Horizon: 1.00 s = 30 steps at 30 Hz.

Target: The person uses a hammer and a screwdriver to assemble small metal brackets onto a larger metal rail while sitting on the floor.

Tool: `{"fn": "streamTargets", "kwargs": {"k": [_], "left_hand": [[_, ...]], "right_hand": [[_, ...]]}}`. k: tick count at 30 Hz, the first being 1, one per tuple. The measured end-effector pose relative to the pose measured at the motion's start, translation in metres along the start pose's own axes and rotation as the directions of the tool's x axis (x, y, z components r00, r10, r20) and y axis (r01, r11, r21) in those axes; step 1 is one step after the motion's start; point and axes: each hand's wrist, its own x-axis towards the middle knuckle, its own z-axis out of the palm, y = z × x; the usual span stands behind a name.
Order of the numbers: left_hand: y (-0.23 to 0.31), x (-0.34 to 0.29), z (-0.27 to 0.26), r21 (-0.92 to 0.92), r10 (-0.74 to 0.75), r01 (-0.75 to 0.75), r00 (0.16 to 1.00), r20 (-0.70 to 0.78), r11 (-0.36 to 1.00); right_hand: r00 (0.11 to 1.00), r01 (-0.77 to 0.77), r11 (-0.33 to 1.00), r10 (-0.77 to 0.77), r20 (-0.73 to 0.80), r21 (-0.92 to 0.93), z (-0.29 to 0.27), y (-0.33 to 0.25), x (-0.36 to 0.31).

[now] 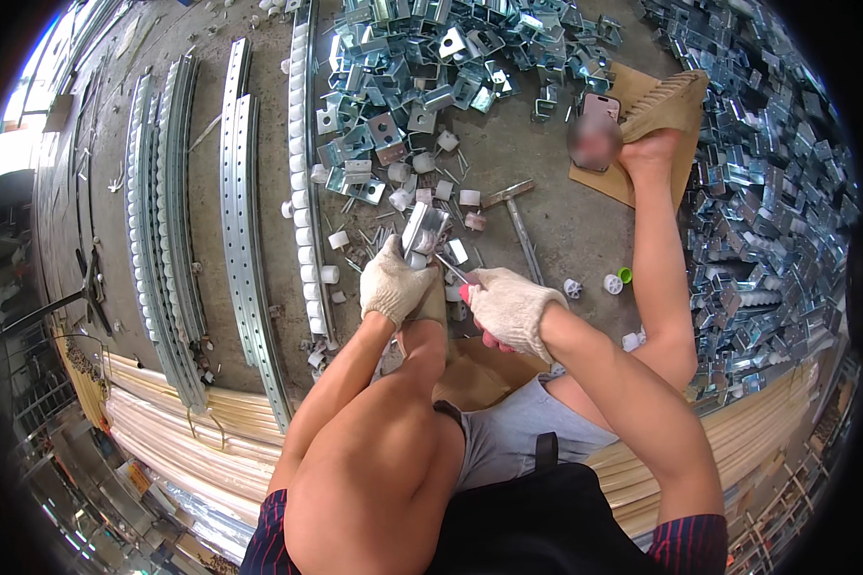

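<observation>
My left hand [393, 281], in a cream knitted glove, is closed around a U-shaped metal bracket [420, 226] with a white roller [417, 260] at its lower end. In my right hand [513, 305], also gloved, is a screwdriver [454, 268] with a thin metal shaft. Its shaft points up and left, its tip close to the bracket; whether they touch, I cannot tell. Loose white rollers [470, 197] and thin metal pins lie just beyond my hands. A hammer [522, 233] rests on the floor to the right of the bracket.
Zinc-coloured brackets [384, 129] are heaped ahead, with a larger pile [767, 220] at right. Perforated rails [244, 220] and roller tracks [307, 230] lie at left. A phone [599, 107] sits on cardboard [612, 188] by my foot. Wrapped pale lengths [182, 431] lie behind me.
</observation>
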Motion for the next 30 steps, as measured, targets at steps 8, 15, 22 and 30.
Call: {"fn": "streamTargets", "kwargs": {"k": [8,15,22,30], "left_hand": [[0.006,0.0,-0.008,-0.092,0.013,0.001,0.988,0.151,0.996],[0.003,0.014,-0.007,-0.155,-0.018,0.059,0.968,0.251,0.986],[-0.028,0.035,-0.011,-0.405,0.034,0.159,0.902,0.43,0.9],[-0.019,0.033,-0.02,-0.449,0.039,0.2,0.883,0.467,0.871]], "right_hand": [[0.977,0.11,0.927,-0.167,-0.131,-0.357,0.012,0.004,0.02],[0.832,0.277,0.73,-0.507,-0.224,-0.625,0.018,0.04,0.034],[0.882,0.372,0.862,-0.444,-0.16,-0.345,0.011,0.046,0.035],[0.811,0.533,0.84,-0.473,-0.343,0.1,0.056,0.095,0.071]]}}
